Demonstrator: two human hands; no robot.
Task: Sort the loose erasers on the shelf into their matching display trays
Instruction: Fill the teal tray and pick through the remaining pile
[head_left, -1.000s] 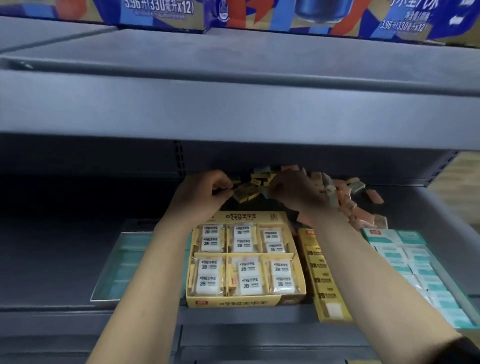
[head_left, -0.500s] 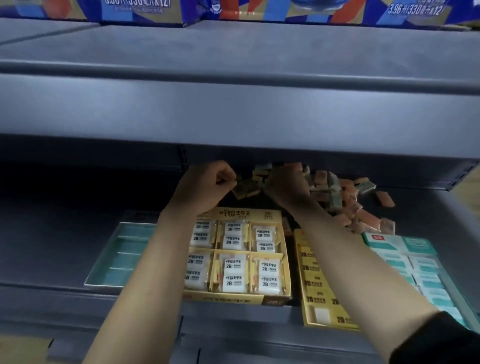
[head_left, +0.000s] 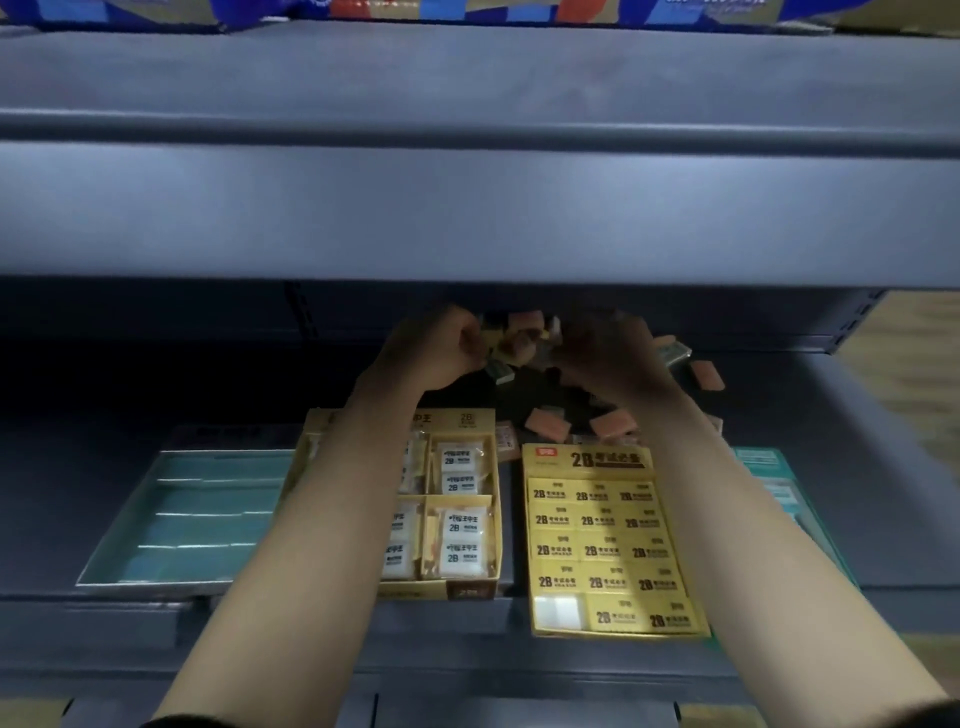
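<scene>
Four trays line the shelf (head_left: 872, 467) front: an empty teal tray (head_left: 182, 514), a wrapped-eraser tray (head_left: 460, 512), a flat 2B tray (head_left: 602, 540) and a teal-edged tray (head_left: 774, 480) behind the right forearm. Further back, the left hand (head_left: 441, 348) is curled tight at the loose erasers' (head_left: 524, 340) left edge; whether it clamps one is hidden. The right hand (head_left: 608, 358) covers the pile, its fingers too dark to tell.

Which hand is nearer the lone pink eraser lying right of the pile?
Right. The right hand is at the pile, just left of the pink eraser; the left hand is farther left, on the pile's other side.
</scene>
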